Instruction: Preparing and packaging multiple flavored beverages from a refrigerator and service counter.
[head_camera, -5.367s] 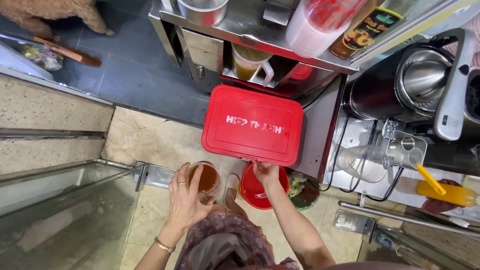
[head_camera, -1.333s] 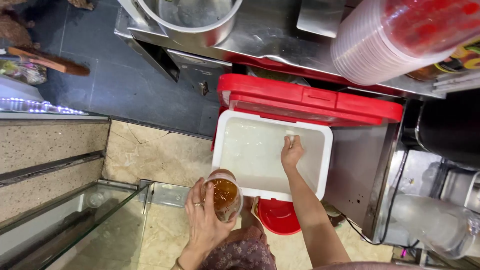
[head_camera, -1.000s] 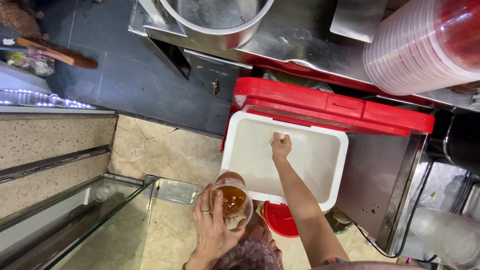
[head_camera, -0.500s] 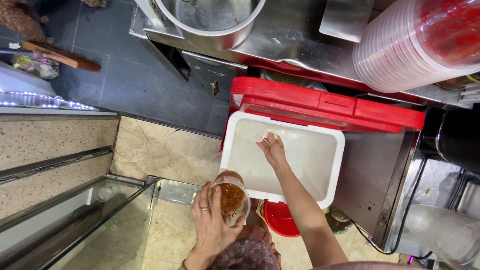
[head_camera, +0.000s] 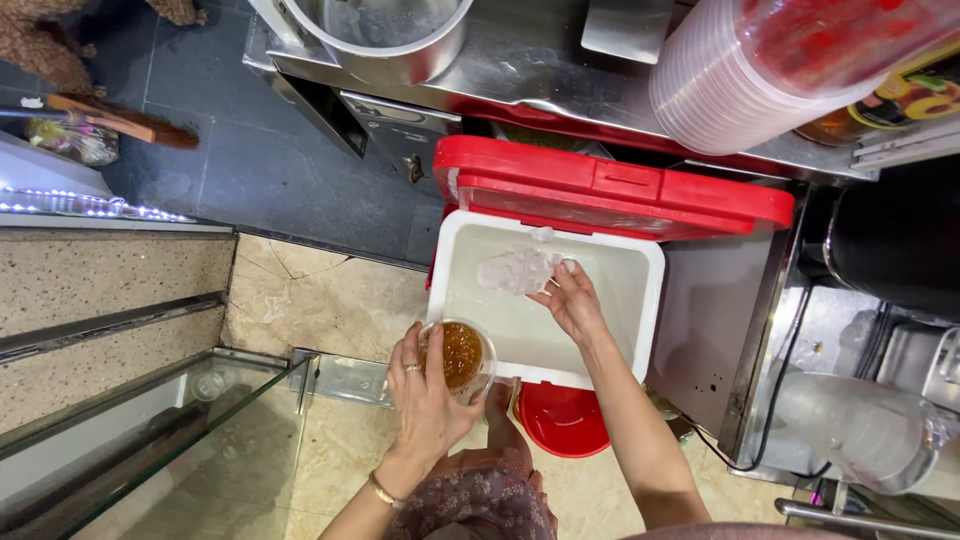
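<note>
Left hand (head_camera: 425, 385) wraps cup (head_camera: 459, 355); right hand (head_camera: 573, 300) pinches ice scoop (head_camera: 518, 270) over cooler (head_camera: 645, 300), beside cup.

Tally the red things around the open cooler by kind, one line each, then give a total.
Red cooler lid, raised open: 1
Red bucket on the floor below the white cooler box: 1
Total: 2
The left hand holds a cup of amber drink; the right hand lifts a scoop of ice.

On the tiled floor (head_camera: 320, 300) stand a white cooler box (head_camera: 640, 290) and a red bucket (head_camera: 565, 425).
</note>
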